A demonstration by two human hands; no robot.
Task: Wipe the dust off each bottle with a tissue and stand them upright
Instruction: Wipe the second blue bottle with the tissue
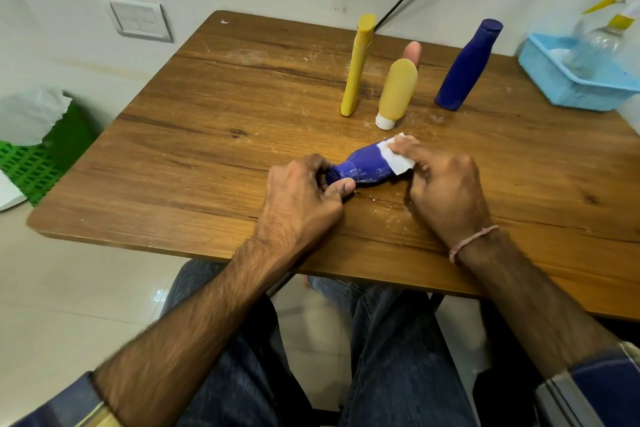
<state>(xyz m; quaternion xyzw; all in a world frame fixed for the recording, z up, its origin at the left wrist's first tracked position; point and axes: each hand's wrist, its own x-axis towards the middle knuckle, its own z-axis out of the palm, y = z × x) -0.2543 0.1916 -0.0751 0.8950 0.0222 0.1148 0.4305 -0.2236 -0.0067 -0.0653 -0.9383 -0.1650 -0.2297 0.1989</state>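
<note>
Left hand (304,191) clenched round the cap end of a blue bottle (363,165) lying on the tabletop (207,135), right hand (443,184) pressing a white tissue (394,158) against it, light blue basket (568,83) holding a clear spray bottle (599,42), green bin (45,152) lined with a white bag.

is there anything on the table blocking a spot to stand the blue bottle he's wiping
Nothing visible does. The bottle being wiped lies on bare table; the standing bottles, the nearest being the tan tube, are farther back, with open wood to their left.
</note>
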